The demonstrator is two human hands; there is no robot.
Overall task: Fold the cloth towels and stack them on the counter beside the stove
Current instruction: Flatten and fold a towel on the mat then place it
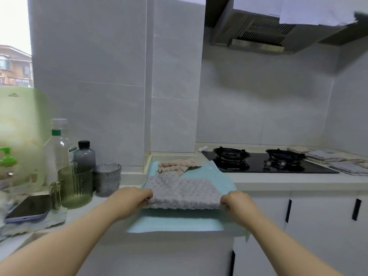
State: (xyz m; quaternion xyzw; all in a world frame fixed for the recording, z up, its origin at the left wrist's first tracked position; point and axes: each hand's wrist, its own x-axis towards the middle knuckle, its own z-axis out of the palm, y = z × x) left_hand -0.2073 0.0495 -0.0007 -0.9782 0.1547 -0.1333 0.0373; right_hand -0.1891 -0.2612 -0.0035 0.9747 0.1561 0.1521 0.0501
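A grey textured towel [182, 191] lies on a light blue cloth [175, 224] spread over the counter left of the stove [266, 162]. My left hand [133, 198] pinches the grey towel's near left corner. My right hand [236, 202] pinches its near right corner, and the near edge is lifted slightly. A folded beige towel [178, 165] rests at the back of the blue cloth. Several more flat towels [338, 159], grey and beige, lie on the counter right of the stove.
On the left stand a green ribbed glass [76, 186], a grey glass cup [107, 179], a dark bottle [84, 156], a clear bottle [59, 144] and a phone [29, 208] on a cloth. A range hood [264, 36] hangs above the stove.
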